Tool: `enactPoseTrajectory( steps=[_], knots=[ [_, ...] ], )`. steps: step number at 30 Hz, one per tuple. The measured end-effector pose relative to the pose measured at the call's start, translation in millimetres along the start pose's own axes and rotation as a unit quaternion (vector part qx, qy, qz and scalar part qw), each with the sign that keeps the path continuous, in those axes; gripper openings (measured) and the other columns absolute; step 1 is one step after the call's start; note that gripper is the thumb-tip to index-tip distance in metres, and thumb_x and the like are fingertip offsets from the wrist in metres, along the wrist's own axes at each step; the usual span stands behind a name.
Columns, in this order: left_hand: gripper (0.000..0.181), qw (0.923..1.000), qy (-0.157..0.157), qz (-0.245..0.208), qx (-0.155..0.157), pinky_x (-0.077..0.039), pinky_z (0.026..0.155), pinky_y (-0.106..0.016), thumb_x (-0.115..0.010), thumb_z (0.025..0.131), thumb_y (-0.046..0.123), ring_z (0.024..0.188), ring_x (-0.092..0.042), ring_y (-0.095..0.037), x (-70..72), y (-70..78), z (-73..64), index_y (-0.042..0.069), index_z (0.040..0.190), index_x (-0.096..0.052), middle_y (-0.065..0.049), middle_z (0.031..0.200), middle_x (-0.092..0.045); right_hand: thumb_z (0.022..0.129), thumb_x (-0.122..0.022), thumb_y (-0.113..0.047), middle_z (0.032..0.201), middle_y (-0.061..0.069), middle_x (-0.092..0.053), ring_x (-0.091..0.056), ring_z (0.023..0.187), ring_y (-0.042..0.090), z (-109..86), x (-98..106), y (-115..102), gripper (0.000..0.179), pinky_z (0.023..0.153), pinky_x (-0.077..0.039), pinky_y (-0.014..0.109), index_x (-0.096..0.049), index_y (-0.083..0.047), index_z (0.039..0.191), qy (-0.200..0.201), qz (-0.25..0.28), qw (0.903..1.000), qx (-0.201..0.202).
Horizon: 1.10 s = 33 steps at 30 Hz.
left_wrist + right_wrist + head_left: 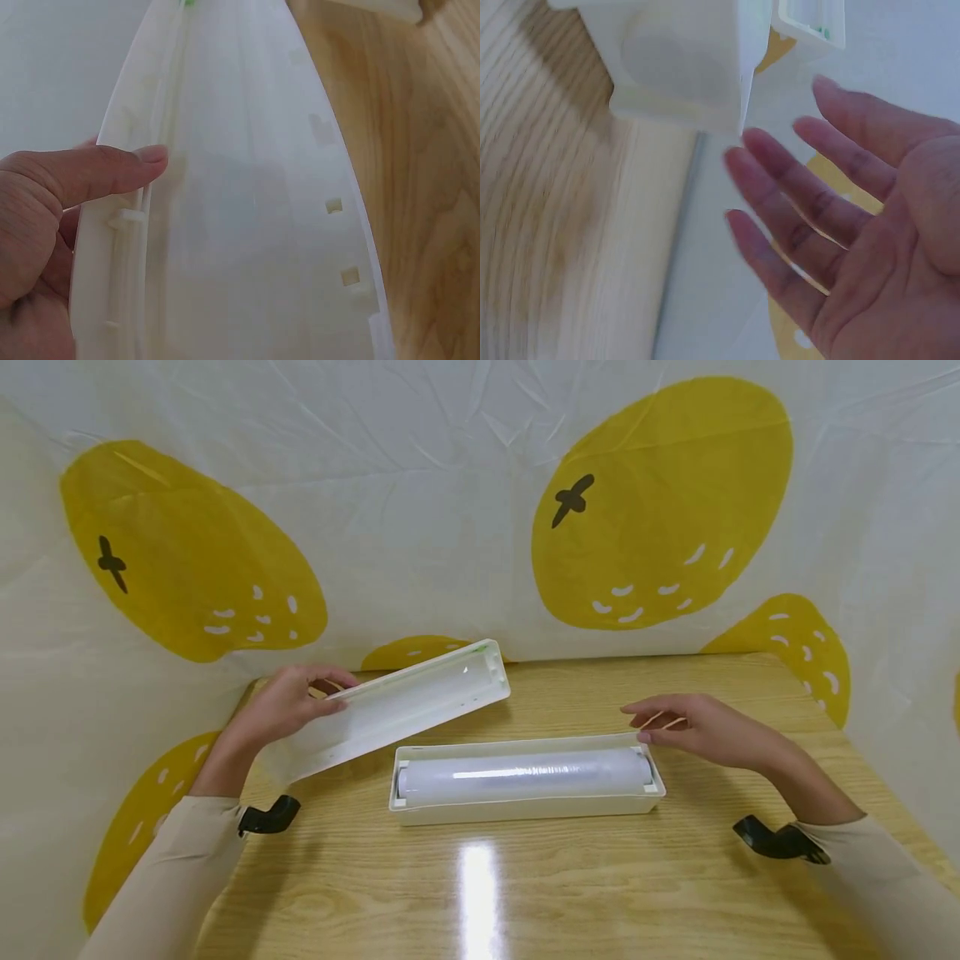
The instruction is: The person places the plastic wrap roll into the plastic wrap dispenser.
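My left hand (279,708) grips a long white plastic lid (405,706) by its far edge, thumb on the inner face. The lid is tilted, its hollow side facing me, with small square slots along one side in the left wrist view. On the table lies the matching white box (525,812), holding a shiny roll of cling film (525,777). My right hand (708,727) hovers by the box's far right corner, fingers loosely extended and holding nothing. In the right wrist view its fingertips (761,142) come close to the box end; whether they touch it I cannot tell.
A wooden table (600,885) lies beneath everything. Behind it and on the sides hangs a white cloth (420,543) printed with large yellow fruit shapes. Black wrist bands (270,817) sit at both sleeves. A bright reflection marks the table's front.
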<state>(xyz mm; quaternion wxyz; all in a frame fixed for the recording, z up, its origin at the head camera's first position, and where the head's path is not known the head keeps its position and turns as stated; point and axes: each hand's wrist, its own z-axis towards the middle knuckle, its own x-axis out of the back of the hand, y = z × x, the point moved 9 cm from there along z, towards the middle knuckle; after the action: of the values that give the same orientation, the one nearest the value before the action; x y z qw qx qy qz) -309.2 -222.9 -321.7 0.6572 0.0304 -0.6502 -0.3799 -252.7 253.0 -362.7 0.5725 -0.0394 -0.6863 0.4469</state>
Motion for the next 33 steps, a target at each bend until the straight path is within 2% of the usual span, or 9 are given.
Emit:
enactPoseTrajectory(
  steps=[5, 12, 17, 24, 28, 33],
  knots=[
    [0.025, 0.9999, -0.010, -0.003, -0.011, -0.054, 0.086, -0.045, -0.073, 0.094, 0.009, 0.105, -0.068, -0.024, -2.7, 10.4, 6.7, 0.014, 0.119, -0.074, -0.005, 0.121, -0.072, 0.101, -0.065, -0.020, 0.115, -0.004, -0.072, -0.068, 0.103, 0.011, 6.0, 4.1, -4.2, 0.038, 0.087, -0.055, 0.026, -0.062, -0.016, 0.139, 0.037, 0.000, 0.9993, -0.004],
    [0.026, 0.9992, -0.022, -0.013, -0.032, -0.055, 0.087, -0.045, -0.074, 0.092, 0.005, 0.103, -0.068, -0.022, -8.9, 29.4, 19.0, 0.012, 0.117, -0.074, -0.004, 0.118, -0.072, 0.101, -0.065, -0.018, 0.115, 0.003, -0.072, -0.069, 0.102, 0.017, 15.6, 4.7, -9.9, 0.038, 0.083, -0.056, 0.024, -0.062, -0.011, 0.138, 0.061, 0.034, 0.9976, -0.003],
    [0.025, 0.9984, -0.030, -0.020, -0.042, -0.055, 0.087, -0.045, -0.075, 0.091, 0.004, 0.100, -0.067, -0.022, -14.8, 43.1, 26.4, 0.010, 0.116, -0.074, -0.004, 0.115, -0.073, 0.100, -0.067, -0.017, 0.116, 0.008, -0.072, -0.071, 0.100, 0.020, 22.2, 1.3, -11.8, 0.041, 0.081, -0.057, 0.025, -0.060, -0.008, 0.139, 0.067, 0.056, 0.9962, -0.003],
    [0.026, 0.9971, -0.036, -0.024, -0.063, -0.055, 0.087, -0.045, -0.076, 0.090, 0.004, 0.099, -0.067, -0.021, -22.1, 62.9, 34.3, 0.010, 0.116, -0.075, -0.004, 0.112, -0.074, 0.099, -0.069, -0.023, 0.124, 0.007, -0.069, -0.071, 0.099, 0.016, 32.5, -0.7, -16.2, 0.048, 0.082, -0.057, 0.027, -0.056, -0.013, 0.144, 0.065, 0.068, 0.9954, -0.017],
    [0.026, 0.9960, -0.042, -0.024, -0.075, -0.054, 0.088, -0.044, -0.076, 0.090, 0.005, 0.099, -0.066, -0.019, -26.3, 73.7, 39.2, 0.011, 0.116, -0.075, -0.002, 0.113, -0.074, 0.099, -0.069, -0.022, 0.130, 0.008, -0.067, -0.071, 0.103, 0.022, 39.1, -0.3, -21.1, 0.053, 0.083, -0.056, 0.026, -0.052, -0.012, 0.148, 0.069, 0.071, 0.9951, -0.014],
    [0.027, 0.9939, -0.049, -0.028, -0.095, -0.054, 0.089, -0.042, -0.076, 0.090, 0.004, 0.099, -0.066, -0.018, -30.7, 87.1, 43.8, 0.012, 0.117, -0.075, -0.001, 0.115, -0.073, 0.100, -0.067, -0.022, 0.139, 0.016, -0.061, -0.068, 0.112, 0.030, 45.1, -1.6, -25.7, 0.058, 0.087, -0.057, 0.028, -0.046, -0.008, 0.152, 0.062, 0.101, 0.9928, -0.019]
  ],
)
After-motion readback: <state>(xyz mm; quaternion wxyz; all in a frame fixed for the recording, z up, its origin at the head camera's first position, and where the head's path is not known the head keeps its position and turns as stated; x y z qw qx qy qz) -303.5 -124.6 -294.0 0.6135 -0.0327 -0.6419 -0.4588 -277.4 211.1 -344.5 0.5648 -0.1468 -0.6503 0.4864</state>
